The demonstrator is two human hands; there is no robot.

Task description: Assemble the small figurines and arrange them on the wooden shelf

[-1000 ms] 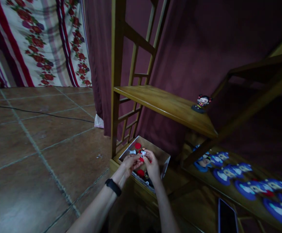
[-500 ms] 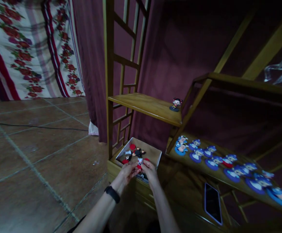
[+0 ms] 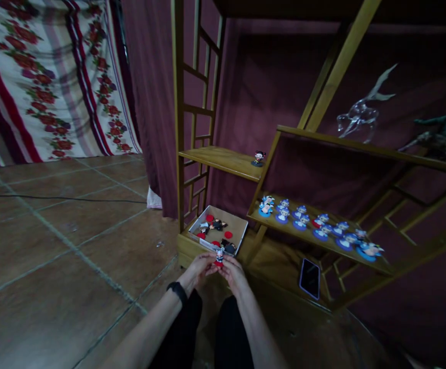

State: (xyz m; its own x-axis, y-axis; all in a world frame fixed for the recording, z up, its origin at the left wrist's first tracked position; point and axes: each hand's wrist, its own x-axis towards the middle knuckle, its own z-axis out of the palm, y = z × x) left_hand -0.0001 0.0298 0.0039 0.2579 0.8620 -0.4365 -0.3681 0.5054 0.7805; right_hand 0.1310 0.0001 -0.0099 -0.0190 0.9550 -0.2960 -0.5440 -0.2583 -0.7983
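Between my two hands, upright, is a small figurine with a pale head and a red base. My left hand, a dark band on its wrist, grips it from the left. From the other side the fingers of my right hand close on it. Just beyond my hands stands an open cardboard box with white edges. Inside lie several dark-haired figurines and red round bases. My fingers partly hide the figurine's base.
Rows of blue-based figurines stand on the wooden shelf at right, with a phone below. One dark-haired figurine is on the upper left shelf. A clear glass animal ornament stands higher up.
My hands have drawn back from over the box toward my body, still holding the figurine. The view has shifted, so more of the right-hand shelves and my knees show.
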